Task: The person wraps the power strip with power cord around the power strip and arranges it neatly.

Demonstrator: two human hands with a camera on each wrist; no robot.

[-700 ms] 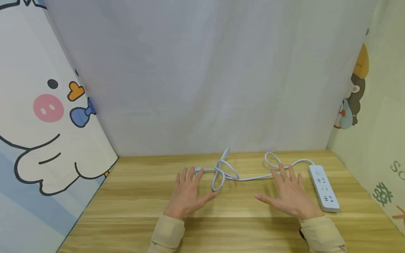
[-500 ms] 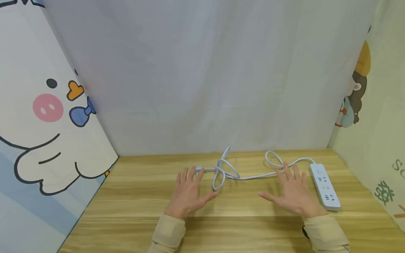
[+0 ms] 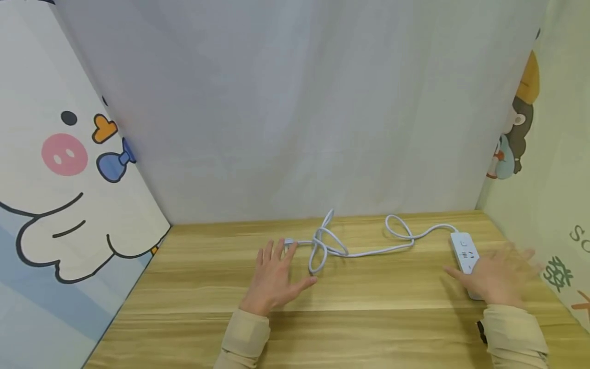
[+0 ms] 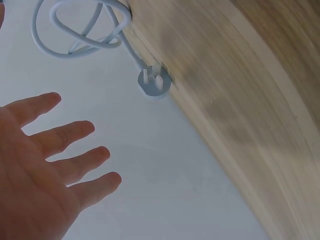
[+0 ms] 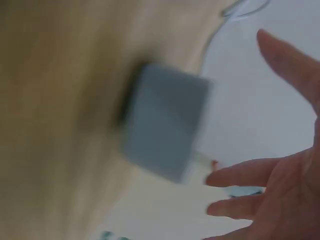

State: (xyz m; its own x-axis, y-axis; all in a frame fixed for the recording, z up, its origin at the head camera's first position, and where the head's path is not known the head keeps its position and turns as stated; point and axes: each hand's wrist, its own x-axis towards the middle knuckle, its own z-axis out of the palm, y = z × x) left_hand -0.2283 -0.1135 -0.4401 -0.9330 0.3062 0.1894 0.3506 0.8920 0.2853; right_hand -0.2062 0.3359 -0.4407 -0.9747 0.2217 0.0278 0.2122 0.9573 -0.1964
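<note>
A white power strip lies at the right of the table, its lower part hidden behind my right hand. That hand hovers over it, fingers spread and blurred, holding nothing. In the right wrist view the strip's end faces the spread fingers, apart from them. The strip's white cord runs left across the table, with a loose loop and a tangled coil. At its far end is a plug with flat prongs. My left hand is held palm down with fingers spread near the plug, holding nothing.
The wooden table reaches back to a pale grey curtain. A cartoon-printed panel stands on the left, and a pale yellow printed one stands on the right.
My right hand has moved right, from over the cord to over the power strip. My left hand stays nearly where it was. The head view has shifted slightly.
</note>
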